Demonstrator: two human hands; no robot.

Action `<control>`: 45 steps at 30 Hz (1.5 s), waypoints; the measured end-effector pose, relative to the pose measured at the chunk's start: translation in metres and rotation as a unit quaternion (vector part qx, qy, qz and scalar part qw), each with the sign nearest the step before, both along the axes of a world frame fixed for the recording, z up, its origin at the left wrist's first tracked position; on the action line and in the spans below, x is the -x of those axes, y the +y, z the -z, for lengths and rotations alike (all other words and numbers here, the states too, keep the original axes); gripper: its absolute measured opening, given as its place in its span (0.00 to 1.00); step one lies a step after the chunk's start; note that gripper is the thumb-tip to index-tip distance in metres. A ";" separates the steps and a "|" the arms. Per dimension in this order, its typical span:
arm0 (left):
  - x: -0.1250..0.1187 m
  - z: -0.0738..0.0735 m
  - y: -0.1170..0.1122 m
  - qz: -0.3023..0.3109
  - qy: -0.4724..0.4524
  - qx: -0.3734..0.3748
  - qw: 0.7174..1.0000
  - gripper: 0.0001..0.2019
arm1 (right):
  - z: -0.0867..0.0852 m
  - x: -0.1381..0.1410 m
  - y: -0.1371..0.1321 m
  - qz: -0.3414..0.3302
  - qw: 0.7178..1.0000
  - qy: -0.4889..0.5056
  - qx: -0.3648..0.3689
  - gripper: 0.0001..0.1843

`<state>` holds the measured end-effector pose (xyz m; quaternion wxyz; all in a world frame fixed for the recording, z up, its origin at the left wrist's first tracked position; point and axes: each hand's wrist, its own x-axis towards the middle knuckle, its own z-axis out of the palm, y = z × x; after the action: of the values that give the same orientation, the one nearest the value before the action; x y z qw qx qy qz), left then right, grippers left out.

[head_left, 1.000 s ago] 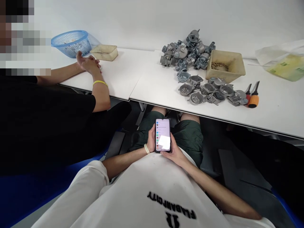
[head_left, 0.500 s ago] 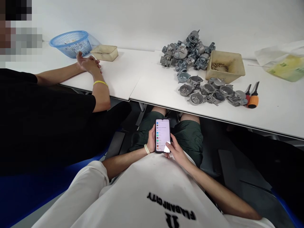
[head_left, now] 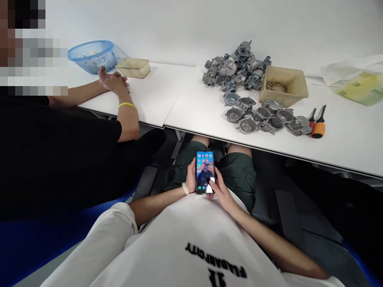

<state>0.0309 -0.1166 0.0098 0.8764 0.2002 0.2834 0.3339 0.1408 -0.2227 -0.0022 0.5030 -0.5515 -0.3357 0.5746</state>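
Observation:
A smartphone (head_left: 205, 173) stands upright in my lap below the table edge, its lit screen showing app icons over a picture. My left hand (head_left: 190, 177) is closed around its left side. On the other side, my right hand (head_left: 222, 187) grips the lower right edge, with the thumb over the bottom of the screen. The fingers behind the phone are mostly hidden. On the table ahead lie a heap of grey metal carburetors (head_left: 236, 69) and several open carburetor bowls (head_left: 247, 125).
Right of the heap stands a beige bin (head_left: 284, 97) with small brass parts. Two screwdrivers (head_left: 318, 128) and a plastic bag (head_left: 359, 89) lie farther right. At left are a blue basket (head_left: 92, 59), a shallow beige tray (head_left: 134, 69) and a co-worker's clasped hands (head_left: 115, 81).
The phone screen has switched from a white list to a home screen with icons. Both my hands keep their hold. The view has shifted very slightly.

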 end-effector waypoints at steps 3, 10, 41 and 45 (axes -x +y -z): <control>0.003 0.002 0.002 0.091 -0.022 0.034 0.995 0.30 | 0.004 0.000 0.000 0.005 1.000 -0.006 -0.011 0.40; 0.003 -0.003 0.005 0.076 -0.011 0.062 0.995 0.31 | -0.002 -0.005 0.005 0.000 0.999 0.014 -0.033 0.36; 0.007 0.007 0.007 0.073 0.020 0.050 0.996 0.33 | -0.009 -0.006 0.005 -0.031 0.998 0.041 -0.024 0.37; 0.006 0.009 0.007 0.055 0.020 0.045 0.997 0.31 | -0.013 -0.005 0.004 -0.027 0.999 0.041 -0.021 0.37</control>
<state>0.0249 -0.1097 0.0012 0.8956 0.1826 0.3046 0.2680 0.1463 -0.2183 0.0112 0.5123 -0.5073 -0.3420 0.6027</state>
